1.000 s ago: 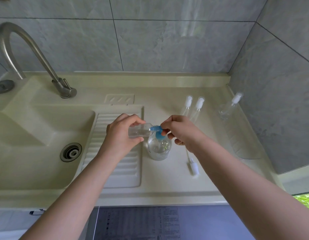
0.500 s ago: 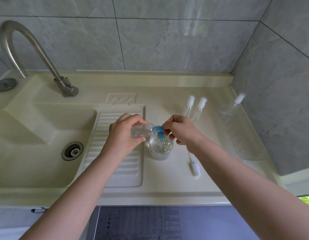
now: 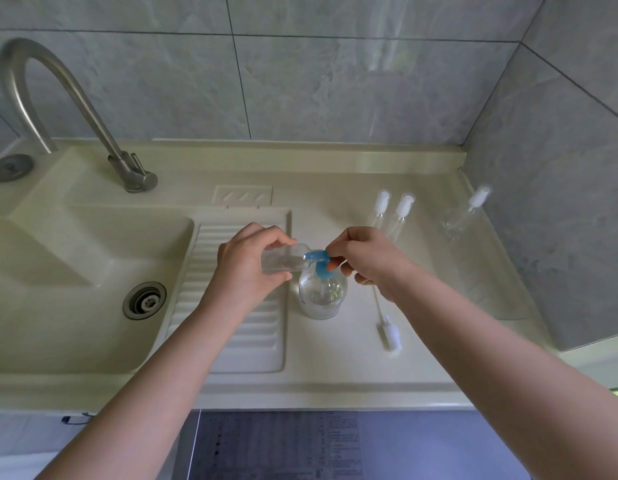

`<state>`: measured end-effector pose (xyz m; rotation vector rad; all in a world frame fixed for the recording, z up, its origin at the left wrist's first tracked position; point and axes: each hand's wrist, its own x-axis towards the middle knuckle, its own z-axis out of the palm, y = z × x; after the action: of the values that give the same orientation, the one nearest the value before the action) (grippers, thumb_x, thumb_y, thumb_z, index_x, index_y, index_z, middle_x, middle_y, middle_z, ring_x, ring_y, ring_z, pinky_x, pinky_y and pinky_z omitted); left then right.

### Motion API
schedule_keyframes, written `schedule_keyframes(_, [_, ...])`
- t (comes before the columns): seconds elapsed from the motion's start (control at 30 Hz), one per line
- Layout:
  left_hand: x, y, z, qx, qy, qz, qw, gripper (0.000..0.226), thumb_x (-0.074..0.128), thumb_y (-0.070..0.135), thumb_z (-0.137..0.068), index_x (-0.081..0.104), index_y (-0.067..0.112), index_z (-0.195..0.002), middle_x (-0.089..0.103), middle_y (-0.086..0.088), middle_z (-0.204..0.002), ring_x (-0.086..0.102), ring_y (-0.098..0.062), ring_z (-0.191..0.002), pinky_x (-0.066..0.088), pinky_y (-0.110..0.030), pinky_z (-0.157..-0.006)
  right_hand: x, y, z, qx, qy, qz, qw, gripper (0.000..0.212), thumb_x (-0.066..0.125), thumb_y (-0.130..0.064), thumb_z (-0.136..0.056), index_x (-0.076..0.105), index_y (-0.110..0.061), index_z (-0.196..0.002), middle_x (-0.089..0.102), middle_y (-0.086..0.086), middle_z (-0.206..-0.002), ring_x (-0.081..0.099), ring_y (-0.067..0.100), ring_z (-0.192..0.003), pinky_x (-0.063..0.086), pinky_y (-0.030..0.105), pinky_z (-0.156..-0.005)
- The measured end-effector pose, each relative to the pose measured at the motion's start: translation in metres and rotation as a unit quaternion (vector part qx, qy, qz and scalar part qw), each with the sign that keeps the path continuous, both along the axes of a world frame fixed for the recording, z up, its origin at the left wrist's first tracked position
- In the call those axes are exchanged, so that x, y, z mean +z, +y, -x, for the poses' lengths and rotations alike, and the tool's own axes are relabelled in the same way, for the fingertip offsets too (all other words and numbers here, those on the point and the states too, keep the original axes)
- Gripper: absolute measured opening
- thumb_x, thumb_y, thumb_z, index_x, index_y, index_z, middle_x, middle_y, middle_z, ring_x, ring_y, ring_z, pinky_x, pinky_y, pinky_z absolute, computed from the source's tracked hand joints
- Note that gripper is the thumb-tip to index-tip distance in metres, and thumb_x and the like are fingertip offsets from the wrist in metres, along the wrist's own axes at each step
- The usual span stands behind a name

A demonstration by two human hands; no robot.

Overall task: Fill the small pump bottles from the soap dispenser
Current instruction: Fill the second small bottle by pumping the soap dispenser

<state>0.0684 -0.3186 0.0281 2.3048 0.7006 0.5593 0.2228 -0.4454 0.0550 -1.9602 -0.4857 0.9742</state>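
Left hand (image 3: 247, 268) grips small clear open bottle (image 3: 281, 262), long axis level, mouth rightward at spout of blue-pumped clear round soap dispenser (image 3: 322, 291), centre counter. Right hand (image 3: 366, 259) fingers curled on pump.

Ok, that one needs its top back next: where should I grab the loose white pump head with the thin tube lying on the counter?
Pinch the loose white pump head across its stubby cap, from above. It lies flat on the cream counter, cap toward you, and the thin tube looks too slender to grip.
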Motion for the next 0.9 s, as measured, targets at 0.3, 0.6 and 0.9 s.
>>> schedule_keyframes(0.3, [-0.0027,0.0001,-0.0018,0.002,0.009,-0.004,1.000,0.048,0.092,0.013,-0.059,0.071,0.030,-0.098,0.059,0.012,-0.097,0.060,-0.004,-0.091,0.049,-0.044,-0.094,-0.0014,-0.0020,0.0015,0.016,-0.033,-0.009,0.999,0.007,0.056,-0.007,-0.091,0.062,-0.010,-0.089,0.070,0.002,-0.069,0.047,0.014,-0.058,0.030,0.015,-0.038])
schedule_keyframes(0.6, [-0.0028,0.0005,-0.0017,0.005,0.006,0.000,1.000,0.048,0.091,0.012,-0.060,0.071,0.029,-0.099,0.059,0.011,-0.098,0.061,-0.003,-0.092,0.049,-0.044,-0.094,-0.0027,-0.0021,0.0012,0.007,0.002,-0.003,1.000,0.008,0.056,-0.008,-0.093,0.061,-0.013,-0.091,0.066,0.000,-0.066,0.045,0.015,-0.058,0.025,0.019,-0.041])
schedule_keyframes(0.9, [-0.0035,0.0004,-0.0011,0.002,0.008,-0.004,1.000,0.048,0.091,0.012,-0.059,0.071,0.028,-0.100,0.061,0.008,-0.099,0.061,-0.007,-0.091,0.049,-0.041,-0.094,-0.0016,-0.0040,0.0008,-0.005,0.019,0.004,1.000,0.008,0.057,-0.010,-0.094,0.064,-0.015,-0.093,0.068,-0.002,-0.067,0.046,0.014,-0.059,0.027,0.020,-0.045])
